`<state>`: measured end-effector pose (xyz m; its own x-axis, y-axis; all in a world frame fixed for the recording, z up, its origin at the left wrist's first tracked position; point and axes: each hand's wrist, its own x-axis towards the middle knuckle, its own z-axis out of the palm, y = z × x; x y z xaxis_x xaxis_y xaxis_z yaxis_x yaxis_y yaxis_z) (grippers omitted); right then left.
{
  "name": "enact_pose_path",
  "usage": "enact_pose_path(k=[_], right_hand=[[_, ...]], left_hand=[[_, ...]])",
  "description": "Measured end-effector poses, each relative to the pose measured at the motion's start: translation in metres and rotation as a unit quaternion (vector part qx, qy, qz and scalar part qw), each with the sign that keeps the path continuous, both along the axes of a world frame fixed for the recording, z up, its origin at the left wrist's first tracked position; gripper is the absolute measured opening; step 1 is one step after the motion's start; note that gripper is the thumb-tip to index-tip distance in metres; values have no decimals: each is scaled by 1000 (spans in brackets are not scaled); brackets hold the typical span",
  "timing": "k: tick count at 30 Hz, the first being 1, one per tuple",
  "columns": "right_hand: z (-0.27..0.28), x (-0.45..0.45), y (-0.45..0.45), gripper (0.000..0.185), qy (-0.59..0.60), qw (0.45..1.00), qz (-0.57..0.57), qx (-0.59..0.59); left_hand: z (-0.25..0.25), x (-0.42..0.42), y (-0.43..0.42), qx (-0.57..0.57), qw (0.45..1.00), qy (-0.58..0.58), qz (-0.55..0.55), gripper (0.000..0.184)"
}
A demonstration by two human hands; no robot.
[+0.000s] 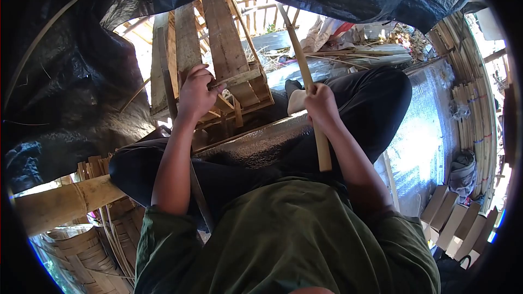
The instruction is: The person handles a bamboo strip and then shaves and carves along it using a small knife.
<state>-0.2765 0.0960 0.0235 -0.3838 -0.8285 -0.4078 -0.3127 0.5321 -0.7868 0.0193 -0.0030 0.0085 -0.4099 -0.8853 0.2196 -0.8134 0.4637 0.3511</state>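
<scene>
My right hand (320,103) is closed around a long, pale wooden stick (322,149); its upper part narrows to a slightly curved tip. The stick stands steeply, its broad lower end by my thigh. My left hand (197,91) is raised in front of a slatted wooden frame (220,38), with fingers curled and thumb towards the frame's near crosspiece. Whatever is inside those fingers is hidden. Just left of that hand runs a long, thin dark strip (168,71), passing behind my forearm and reappearing beside my lap.
Dark plastic sheeting (76,71) hangs at left and above. A thick bamboo pole (71,202) lies by my left knee, above a woven basket (81,250). Bundled bamboo strips (474,92) line the right side, near shiny sheeting (422,130) and cut wooden pieces (457,223).
</scene>
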Motion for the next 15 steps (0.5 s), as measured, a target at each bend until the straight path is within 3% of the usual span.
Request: enact_pose_path(k=[5, 15], right_hand=[[-17, 26, -34, 22, -19, 999, -1, 33], [-50, 37, -50, 22, -11, 998, 24, 49]], left_hand=[[1, 0, -3, 19, 1000, 0, 6, 36], [-4, 2, -1, 32, 999, -10, 20, 39]])
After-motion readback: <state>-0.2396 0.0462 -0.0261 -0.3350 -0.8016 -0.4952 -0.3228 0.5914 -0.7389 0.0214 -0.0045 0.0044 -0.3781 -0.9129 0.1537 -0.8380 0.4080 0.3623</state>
